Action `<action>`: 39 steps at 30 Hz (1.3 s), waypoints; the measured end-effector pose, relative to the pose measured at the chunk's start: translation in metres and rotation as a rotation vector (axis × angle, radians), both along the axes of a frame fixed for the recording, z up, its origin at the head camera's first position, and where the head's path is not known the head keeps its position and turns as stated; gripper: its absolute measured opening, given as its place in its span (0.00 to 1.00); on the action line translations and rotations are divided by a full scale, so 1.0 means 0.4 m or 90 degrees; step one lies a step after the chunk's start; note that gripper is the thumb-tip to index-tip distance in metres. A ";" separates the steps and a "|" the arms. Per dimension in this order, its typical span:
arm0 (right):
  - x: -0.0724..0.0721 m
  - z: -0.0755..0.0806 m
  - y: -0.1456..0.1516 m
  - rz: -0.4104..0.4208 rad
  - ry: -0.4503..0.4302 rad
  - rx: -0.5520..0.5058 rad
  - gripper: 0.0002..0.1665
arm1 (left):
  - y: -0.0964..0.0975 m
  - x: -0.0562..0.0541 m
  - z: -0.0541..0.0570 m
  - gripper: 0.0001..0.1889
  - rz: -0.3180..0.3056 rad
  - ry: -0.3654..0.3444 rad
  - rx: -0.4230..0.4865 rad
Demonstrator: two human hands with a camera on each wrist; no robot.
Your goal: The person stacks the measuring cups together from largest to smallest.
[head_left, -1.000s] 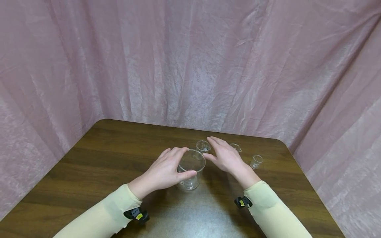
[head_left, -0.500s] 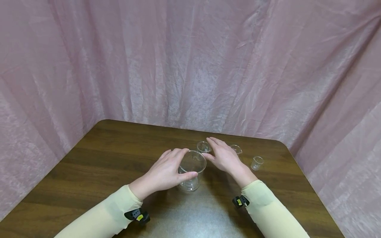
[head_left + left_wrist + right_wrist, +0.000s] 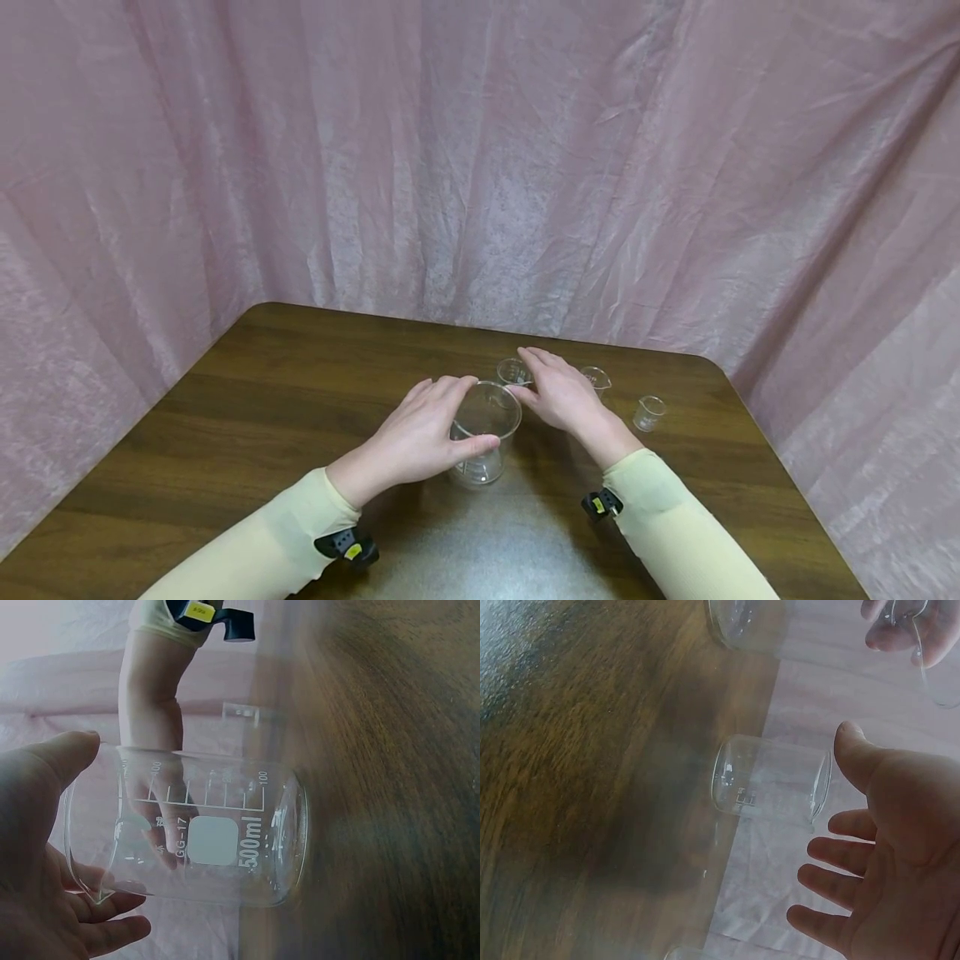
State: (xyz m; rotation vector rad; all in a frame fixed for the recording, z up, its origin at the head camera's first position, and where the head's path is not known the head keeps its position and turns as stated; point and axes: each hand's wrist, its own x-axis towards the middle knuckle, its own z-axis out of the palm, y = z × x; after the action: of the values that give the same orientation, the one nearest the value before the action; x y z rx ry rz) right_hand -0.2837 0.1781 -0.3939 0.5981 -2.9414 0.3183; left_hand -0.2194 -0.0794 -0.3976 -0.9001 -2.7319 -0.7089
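The largest glass beaker (image 3: pixel 486 417), marked 500ml in the left wrist view, stands upright near the middle of the table. My left hand (image 3: pixel 423 433) holds it at the rim, thumb on the near side and fingers on the far side. Just behind it and to the right is a smaller glass beaker (image 3: pixel 772 778). My right hand (image 3: pixel 561 396) is beside this smaller one with fingers spread and thumb extended. In the right wrist view a gap shows between the fingers and the glass, and the thumb lies close to its rim.
Behind my right hand stands another beaker (image 3: pixel 597 379), partly hidden. The smallest beaker (image 3: pixel 649 412) is farther right, beyond my right wrist. All are on a dark wooden table (image 3: pixel 300 367) with rounded far corners. A pink curtain (image 3: pixel 480 167) hangs behind it.
My right hand and forearm have shifted slightly to the left. My left hand keeps its hold on the large beaker. The whole head view has moved very slightly.
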 end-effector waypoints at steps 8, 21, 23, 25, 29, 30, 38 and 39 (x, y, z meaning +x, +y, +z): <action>-0.017 -0.002 -0.006 -0.007 -0.009 0.002 0.46 | 0.000 -0.001 -0.001 0.47 0.001 0.007 -0.004; -0.033 -0.020 -0.008 -0.037 -0.040 0.007 0.46 | 0.002 0.000 -0.003 0.47 -0.001 0.011 -0.006; -0.033 -0.020 -0.008 -0.041 -0.042 0.005 0.45 | 0.002 -0.001 -0.003 0.47 0.000 0.010 -0.007; -0.034 -0.020 -0.008 -0.043 -0.043 0.003 0.45 | 0.002 -0.001 -0.003 0.47 0.001 0.008 -0.007; -0.036 -0.021 -0.011 -0.049 -0.048 -0.003 0.44 | 0.001 -0.001 -0.003 0.47 0.002 0.003 -0.004; -0.037 -0.022 -0.011 -0.049 -0.048 -0.004 0.43 | 0.001 -0.001 -0.003 0.47 0.002 0.003 -0.004; -0.038 -0.025 -0.014 -0.053 -0.042 -0.016 0.42 | -0.001 -0.001 -0.004 0.47 0.003 0.005 -0.004; -0.038 -0.026 -0.015 -0.053 -0.040 -0.018 0.42 | -0.001 -0.002 -0.005 0.47 0.003 0.006 -0.005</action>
State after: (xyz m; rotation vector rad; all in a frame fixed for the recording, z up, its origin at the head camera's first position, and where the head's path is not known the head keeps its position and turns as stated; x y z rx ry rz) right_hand -0.2989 0.1721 -0.4041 0.4689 -3.0059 0.3757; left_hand -0.2203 -0.0796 -0.3994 -0.8963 -2.7297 -0.6932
